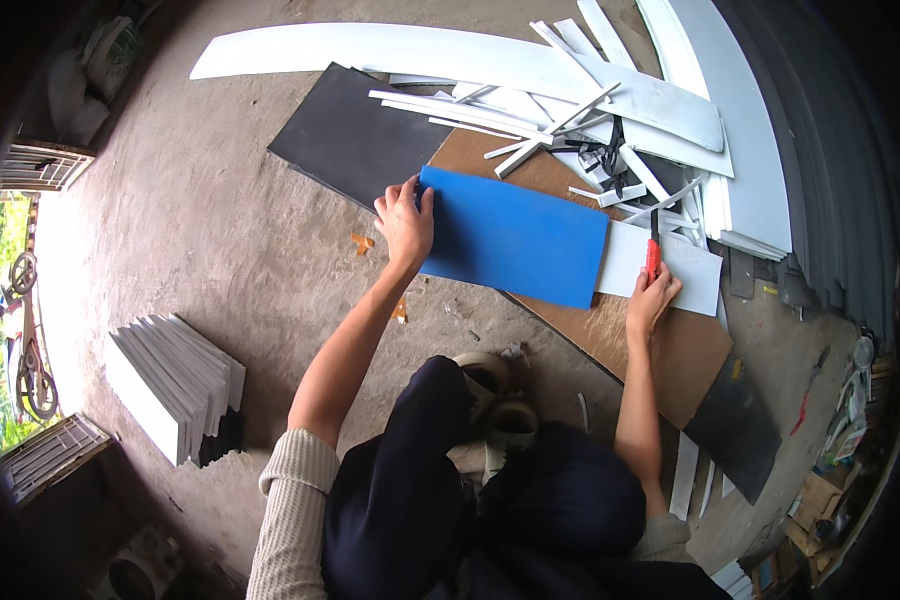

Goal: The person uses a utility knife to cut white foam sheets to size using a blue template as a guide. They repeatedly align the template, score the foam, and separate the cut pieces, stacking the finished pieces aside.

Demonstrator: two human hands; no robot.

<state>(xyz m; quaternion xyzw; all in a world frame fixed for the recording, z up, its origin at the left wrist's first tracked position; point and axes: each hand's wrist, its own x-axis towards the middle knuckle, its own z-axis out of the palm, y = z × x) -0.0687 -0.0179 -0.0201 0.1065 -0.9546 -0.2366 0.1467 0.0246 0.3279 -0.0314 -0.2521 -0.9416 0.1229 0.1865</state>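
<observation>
Steadying a blue rectangular panel (515, 238) at its left end, a person's left hand (405, 222) has its thumb by the edge; whether it pinches or only presses cannot be told. The panel lies rightward from that hand, on a brown board (660, 365), overlapping a white sheet (690, 277). Its long axis runs left to right, the right end slanting slightly nearer the body. Just beyond that end, and nearer to it, the right hand (652, 297) is closed around a red-handled utility knife (654, 258), its dark tip pointing away from the person, roughly crosswise to the panel's length.
</observation>
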